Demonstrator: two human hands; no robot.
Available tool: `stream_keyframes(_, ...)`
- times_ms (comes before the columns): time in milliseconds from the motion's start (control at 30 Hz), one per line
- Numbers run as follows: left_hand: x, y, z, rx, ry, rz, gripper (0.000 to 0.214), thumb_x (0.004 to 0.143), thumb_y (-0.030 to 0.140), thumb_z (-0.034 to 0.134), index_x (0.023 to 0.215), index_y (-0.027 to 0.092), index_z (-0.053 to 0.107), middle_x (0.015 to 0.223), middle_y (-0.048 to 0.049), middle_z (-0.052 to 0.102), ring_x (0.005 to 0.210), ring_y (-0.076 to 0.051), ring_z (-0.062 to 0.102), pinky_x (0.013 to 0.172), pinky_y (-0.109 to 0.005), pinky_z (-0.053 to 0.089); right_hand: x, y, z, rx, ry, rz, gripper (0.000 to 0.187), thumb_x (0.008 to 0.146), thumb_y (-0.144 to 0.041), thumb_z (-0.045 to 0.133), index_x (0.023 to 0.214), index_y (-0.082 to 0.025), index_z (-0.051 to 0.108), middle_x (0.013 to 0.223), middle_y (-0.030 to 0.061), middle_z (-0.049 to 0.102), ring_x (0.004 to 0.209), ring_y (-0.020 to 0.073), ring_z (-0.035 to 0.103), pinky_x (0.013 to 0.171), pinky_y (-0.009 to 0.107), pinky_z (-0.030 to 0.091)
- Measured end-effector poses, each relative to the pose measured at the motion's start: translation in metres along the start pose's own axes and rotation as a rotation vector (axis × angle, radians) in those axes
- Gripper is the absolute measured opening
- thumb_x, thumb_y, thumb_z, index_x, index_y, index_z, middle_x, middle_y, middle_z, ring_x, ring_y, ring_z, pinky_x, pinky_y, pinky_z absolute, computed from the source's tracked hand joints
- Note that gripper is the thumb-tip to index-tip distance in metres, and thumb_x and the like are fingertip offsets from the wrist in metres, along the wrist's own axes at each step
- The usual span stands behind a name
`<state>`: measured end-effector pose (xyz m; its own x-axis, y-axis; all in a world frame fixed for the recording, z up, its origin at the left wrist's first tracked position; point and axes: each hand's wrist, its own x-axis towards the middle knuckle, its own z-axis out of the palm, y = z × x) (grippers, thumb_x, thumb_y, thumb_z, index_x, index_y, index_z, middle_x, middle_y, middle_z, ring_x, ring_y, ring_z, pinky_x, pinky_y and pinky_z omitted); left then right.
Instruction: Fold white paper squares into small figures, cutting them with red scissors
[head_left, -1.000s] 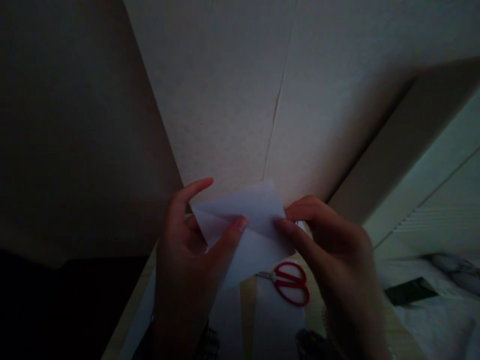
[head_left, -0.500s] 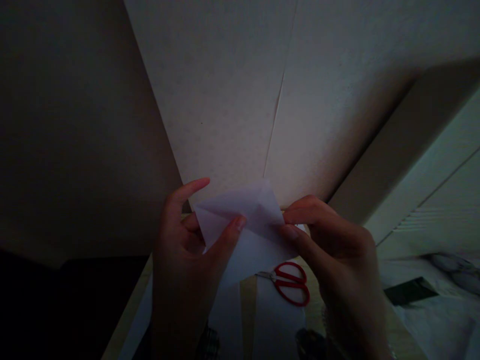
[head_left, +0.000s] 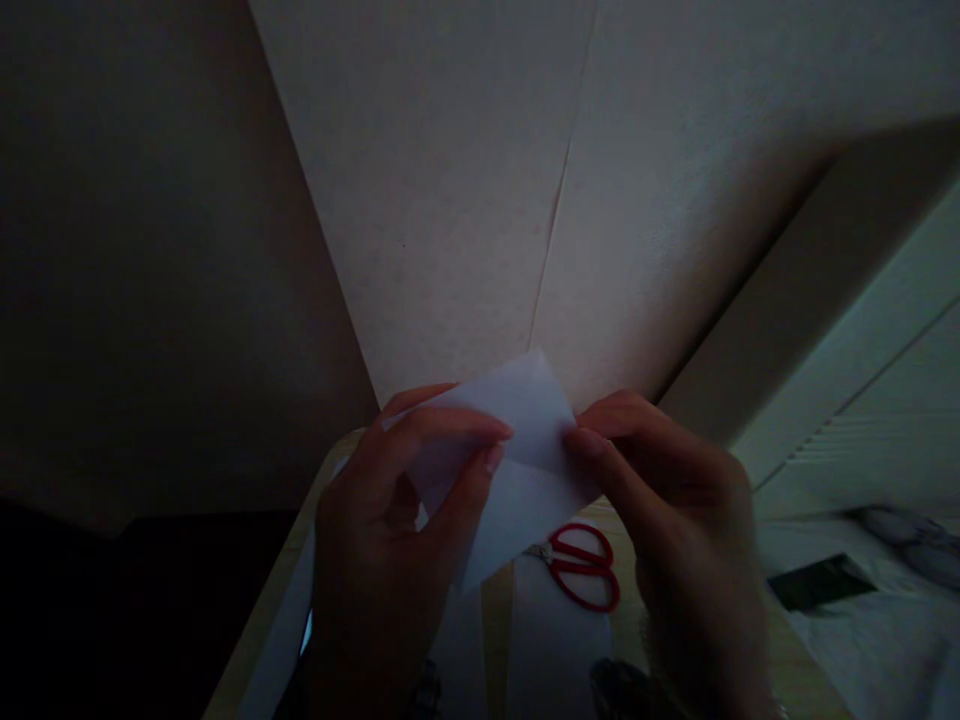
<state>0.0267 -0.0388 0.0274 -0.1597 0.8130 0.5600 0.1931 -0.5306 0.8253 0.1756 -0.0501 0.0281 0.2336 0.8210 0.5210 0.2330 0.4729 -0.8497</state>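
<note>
A folded white sheet of paper [head_left: 525, 430] is held up in the air between both hands, in dim light. My left hand [head_left: 397, 530] grips its left part, fingers curled over the front of the fold. My right hand [head_left: 667, 510] pinches the paper's right edge between thumb and forefinger. Below the paper, red-handled scissors [head_left: 581, 565] lie shut on a wooden table [head_left: 495, 610] beside white paper sheets [head_left: 551, 640].
A pale wall [head_left: 480, 200] with a vertical seam rises right behind the table. A dark area fills the left side. To the right are white cabinet panels [head_left: 870, 400] and a dark flat object [head_left: 821, 582] on a light surface.
My left hand's fingers have closed over the front of the paper's left part, where the forefinger was raised before. The paper has lifted slightly.
</note>
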Motion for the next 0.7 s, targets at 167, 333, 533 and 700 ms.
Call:
stream_keyframes(167,0.0002,0.0005,-0.0007,-0.034,-0.034,-0.028,0.020,0.081,0.017,0.074,0.086,0.036,0.079,0.103,0.0063,0.074,0.100,-0.020,0.069,0.086,-0.030,0.060,-0.0014,-0.0008,0.0018,0.025,0.019,-0.024,0.020,0.087,-0.022,0.071,0.068,-0.024,0.071,0.067,-0.0050,0.059,0.060,0.0111,0.049,0.068,0.027,0.047)
stream_keyframes(333,-0.0004,0.0028,-0.0007,-0.083,-0.031,-0.046,0.017,0.081,0.017,0.076,0.085,0.033,0.080,0.099,0.0050,0.074,0.093,-0.017,0.069,0.080,-0.026,0.060,-0.0016,0.0001,0.0019,0.054,0.006,-0.022,0.020,0.088,-0.021,0.071,0.068,-0.024,0.072,0.069,-0.0031,0.060,0.061,0.0131,0.050,0.069,0.030,0.049)
stream_keyframes(533,0.0007,0.0042,-0.0019,-0.087,-0.080,-0.028,0.018,0.082,0.018,0.077,0.083,0.035,0.081,0.102,0.0049,0.075,0.096,-0.015,0.069,0.081,-0.023,0.059,-0.0024,-0.0004,0.0019,0.084,-0.001,-0.029,0.023,0.090,-0.022,0.069,0.067,-0.024,0.072,0.072,-0.0012,0.061,0.066,0.0149,0.053,0.067,0.031,0.049)
stream_keyframes(700,0.0003,0.0026,-0.0013,-0.046,-0.070,-0.006,0.017,0.082,0.019,0.077,0.083,0.035,0.082,0.105,0.0037,0.074,0.097,-0.016,0.069,0.080,-0.023,0.059,-0.0028,0.0006,0.0016,0.081,-0.012,-0.049,0.023,0.092,-0.026,0.069,0.069,-0.024,0.072,0.076,-0.0019,0.060,0.067,0.0138,0.051,0.072,0.030,0.049)
